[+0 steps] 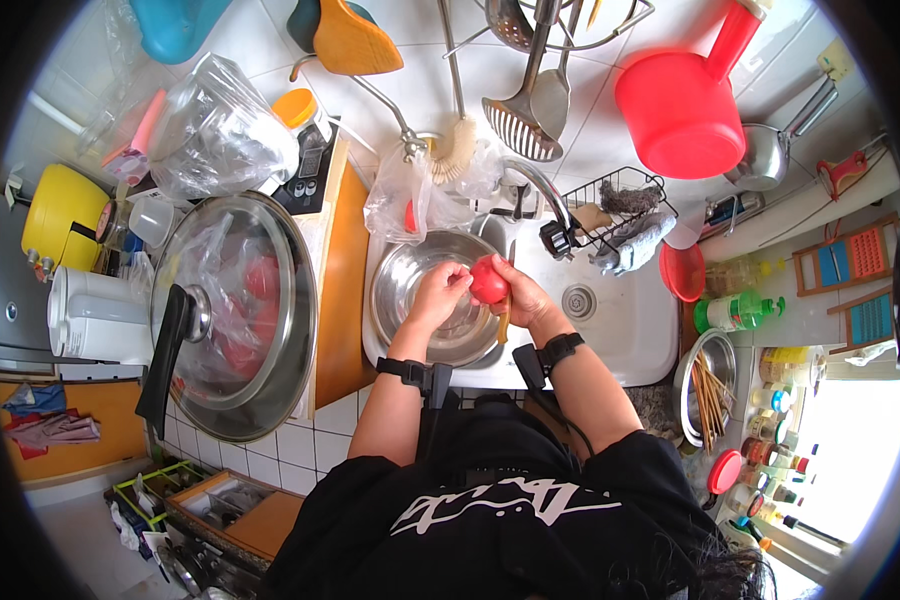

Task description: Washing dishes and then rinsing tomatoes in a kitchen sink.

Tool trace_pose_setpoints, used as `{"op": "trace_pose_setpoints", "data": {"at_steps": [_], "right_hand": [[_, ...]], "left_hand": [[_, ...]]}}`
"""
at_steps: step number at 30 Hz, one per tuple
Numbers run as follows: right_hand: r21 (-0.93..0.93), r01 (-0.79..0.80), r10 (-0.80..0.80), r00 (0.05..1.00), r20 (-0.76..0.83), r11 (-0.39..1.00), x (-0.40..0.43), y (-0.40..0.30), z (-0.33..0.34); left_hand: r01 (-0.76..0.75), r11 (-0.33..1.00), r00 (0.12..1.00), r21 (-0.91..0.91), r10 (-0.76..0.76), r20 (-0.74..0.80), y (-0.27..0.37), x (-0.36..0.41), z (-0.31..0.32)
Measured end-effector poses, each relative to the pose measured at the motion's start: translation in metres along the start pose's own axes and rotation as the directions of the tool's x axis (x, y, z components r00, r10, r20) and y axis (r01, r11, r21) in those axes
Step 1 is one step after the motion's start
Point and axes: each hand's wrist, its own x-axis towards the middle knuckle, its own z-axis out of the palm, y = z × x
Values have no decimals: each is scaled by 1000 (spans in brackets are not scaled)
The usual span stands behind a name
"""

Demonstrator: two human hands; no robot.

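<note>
Over the left bowl of the sink, my right hand holds a red tomato. A narrow yellow-brown handle sticks out below the same hand; the tool's other end is hidden. My left hand has its thumb and fingertips drawn together right at the tomato's left side. Whether anything small is pinched there is too fine to make out. Beneath both hands sits a shiny stainless steel basin, with what looks like water in it.
A chrome faucet arches over the white sink from behind. Left of it, a large glass-lidded pan stands by the wooden counter side. A plastic bag hangs behind the basin. A steel bowl with chopsticks lies right.
</note>
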Motion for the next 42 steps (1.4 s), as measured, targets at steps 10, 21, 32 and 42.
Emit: {"op": "trace_pose_setpoints", "data": {"at_steps": [10, 21, 32, 42], "right_hand": [[-32, -88, 87, 995, -46, 996, 1, 6, -9], [8, -7, 7, 1000, -10, 1000, 2, 12, -12], [87, 39, -26, 989, -143, 995, 4, 11, -13], [42, 54, -49, 992, -117, 998, -2, 5, -2]], "left_hand": [[-269, 858, 939, 437, 336, -81, 25, -13, 20], [-157, 938, 983, 310, 179, -44, 28, -20, 20], [-213, 970, 976, 115, 217, -23, 26, -23, 31], [-199, 964, 978, 175, 206, -25, 18, -17, 33]]}}
